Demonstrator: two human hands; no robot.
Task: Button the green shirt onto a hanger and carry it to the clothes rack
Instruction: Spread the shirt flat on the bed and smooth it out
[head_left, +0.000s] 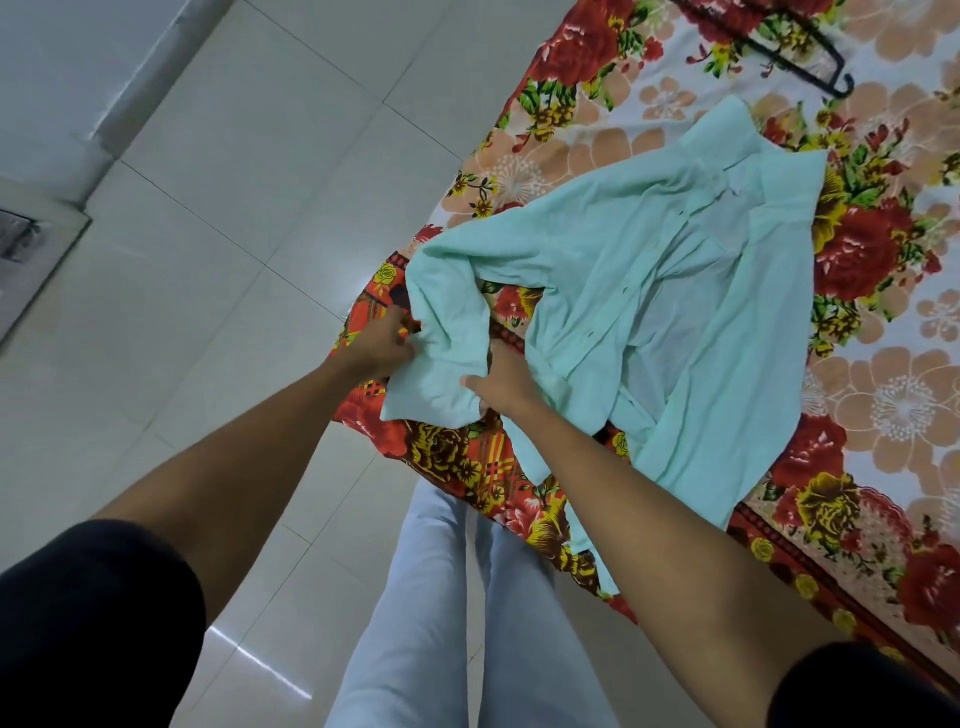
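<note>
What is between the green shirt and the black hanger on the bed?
Only bare flowery bedsheet lies between the green shirt and the black hanger, seen in the head view.

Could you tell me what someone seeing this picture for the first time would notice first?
The pale green shirt stands out, spread open across the bright floral bedsheet. At its near sleeve, the left hand and right hand grip the cloth. A dark hanger lies on the sheet beyond the collar.
</note>
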